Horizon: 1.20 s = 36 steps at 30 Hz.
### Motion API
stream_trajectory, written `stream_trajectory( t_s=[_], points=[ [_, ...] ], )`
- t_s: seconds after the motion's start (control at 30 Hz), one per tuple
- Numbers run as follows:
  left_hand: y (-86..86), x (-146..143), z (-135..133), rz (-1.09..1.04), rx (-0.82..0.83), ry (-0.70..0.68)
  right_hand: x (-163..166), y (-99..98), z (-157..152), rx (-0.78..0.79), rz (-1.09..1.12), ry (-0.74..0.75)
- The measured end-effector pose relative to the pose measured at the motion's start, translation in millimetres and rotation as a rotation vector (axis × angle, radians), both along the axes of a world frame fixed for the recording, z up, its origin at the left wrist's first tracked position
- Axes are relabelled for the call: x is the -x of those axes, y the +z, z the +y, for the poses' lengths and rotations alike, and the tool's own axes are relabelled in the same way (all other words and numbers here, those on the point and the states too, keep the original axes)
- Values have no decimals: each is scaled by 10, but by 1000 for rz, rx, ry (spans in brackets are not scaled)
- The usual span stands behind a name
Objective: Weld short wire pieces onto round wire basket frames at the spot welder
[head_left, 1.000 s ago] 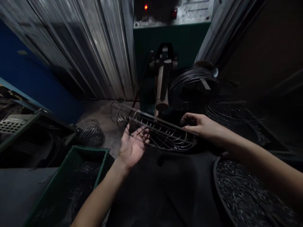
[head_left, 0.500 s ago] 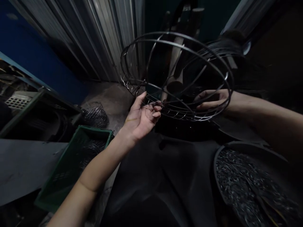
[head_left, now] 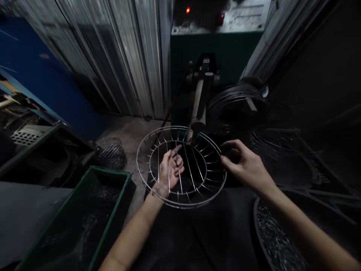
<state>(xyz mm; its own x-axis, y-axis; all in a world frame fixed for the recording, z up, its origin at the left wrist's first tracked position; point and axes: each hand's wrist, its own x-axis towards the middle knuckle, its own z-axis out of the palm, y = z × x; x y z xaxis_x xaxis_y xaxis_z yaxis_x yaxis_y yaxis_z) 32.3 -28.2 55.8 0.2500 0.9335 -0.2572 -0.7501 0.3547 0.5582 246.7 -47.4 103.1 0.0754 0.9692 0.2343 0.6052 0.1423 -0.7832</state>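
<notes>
A round wire cage [head_left: 146,180], made of rings and thin radial spokes, lies roughly flat in front of me. My left hand [head_left: 168,171] is under it, palm up, fingers curled up against the spokes from below. My right hand [head_left: 245,165] pinches the cage's right rim with its fingers closed. Just behind the cage stands a machine arm with a brown cylinder [head_left: 199,107].
A green machine cabinet [head_left: 220,49] with a red lamp stands at the back. Green crates [head_left: 84,214] sit at my left, one with wire parts. A dark round bin of small metal pieces [head_left: 270,241] is at my lower right. Coiled wire hoops [head_left: 237,101] lie behind.
Half a second ago the cage was lifted and tilted up in front of the machine. It has come down and turned flat, with both hands still on it.
</notes>
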Motion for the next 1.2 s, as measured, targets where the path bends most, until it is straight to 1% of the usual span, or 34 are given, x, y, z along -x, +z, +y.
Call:
stream_trajectory(
  t_s=[0.07, 0.13, 0.17, 0.27, 0.37, 0.47, 0.57, 0.83, 1.03, 1.2],
  points=[
    [-131, 12, -19, 27, -19, -15, -19, -107, 50, 18, 168, -65],
    [-200, 39, -7, 54, -44, -50, -37, -289, 166, 42, 334, -120],
    [-220, 56, 9, 60, -59, -69, -35, -392, 244, 62, 374, -115],
    [-258, 102, 77, 66, -78, -91, 34, -651, 512, 114, 388, 5],
    [-290, 124, 141, 65, -73, -88, 152, -771, 759, 100, 444, 85],
    [-311, 124, 181, 65, -75, -88, 232, -805, 931, 91, 492, 123],
    [-315, 117, 198, 69, -67, -91, 260, -820, 1013, 136, 540, 134],
    [-238, 125, 164, 58, -68, -96, 237, -855, 1026, 183, 619, 143],
    [-175, 122, 204, 59, -59, -74, 189, -903, 1129, 166, 654, 175],
    [-146, 119, 202, 84, -66, -72, 250, -905, 1150, 163, 678, 169]
  ],
)
